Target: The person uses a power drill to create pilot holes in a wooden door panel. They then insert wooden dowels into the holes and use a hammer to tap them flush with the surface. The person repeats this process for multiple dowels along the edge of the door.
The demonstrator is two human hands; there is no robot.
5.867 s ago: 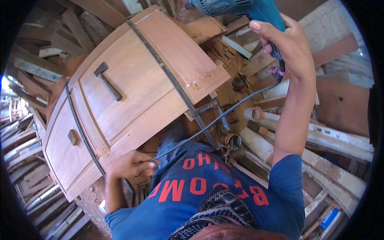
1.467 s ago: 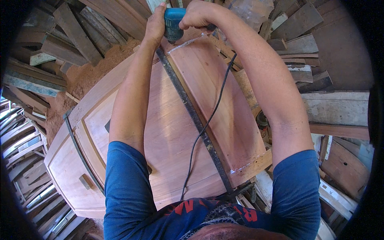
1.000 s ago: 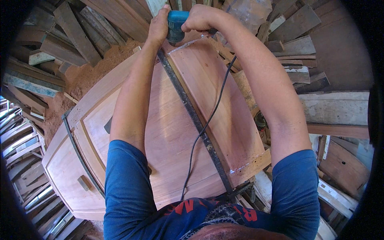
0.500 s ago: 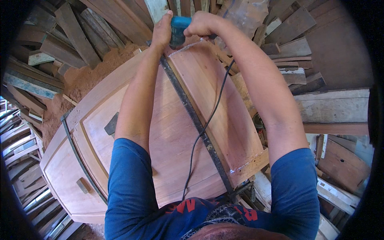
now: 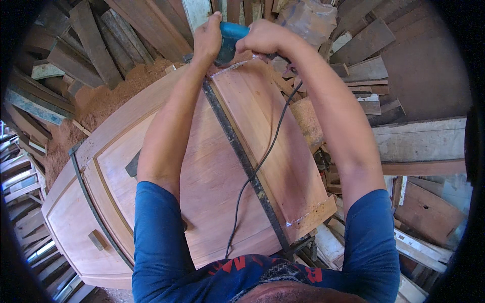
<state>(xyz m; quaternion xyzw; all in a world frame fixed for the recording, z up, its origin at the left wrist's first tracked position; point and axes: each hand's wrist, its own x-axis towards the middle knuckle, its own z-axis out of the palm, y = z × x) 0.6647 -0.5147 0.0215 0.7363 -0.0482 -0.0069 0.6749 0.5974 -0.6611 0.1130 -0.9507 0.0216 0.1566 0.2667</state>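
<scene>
At the far end of a wooden door panel (image 5: 217,166), both my arms are stretched out over a teal corded power tool (image 5: 233,32). My left hand (image 5: 207,38) is closed round the tool's left end, with the thumb up. My right hand (image 5: 263,36) grips its other end, near where the cord comes out. Its working end points down at the panel's far edge, beside a pale line across the wood; the tip is hidden. The black cord (image 5: 264,157) runs back over the panel toward my body. A long dark metal bar clamp (image 5: 246,160) crosses the panel.
Another bar clamp (image 5: 93,202) lies across the panel's left part, near a small wood block (image 5: 97,240). Reddish sawdust (image 5: 103,108) lies along the far left edge. Stacked planks (image 5: 93,43) and offcuts surround the panel. A crumpled clear plastic bag (image 5: 308,22) lies beyond my right hand.
The tool and both my hands have shifted slightly to the right, and the tool is a little more tilted. The cord by my right forearm has moved right. My grip is unchanged.
</scene>
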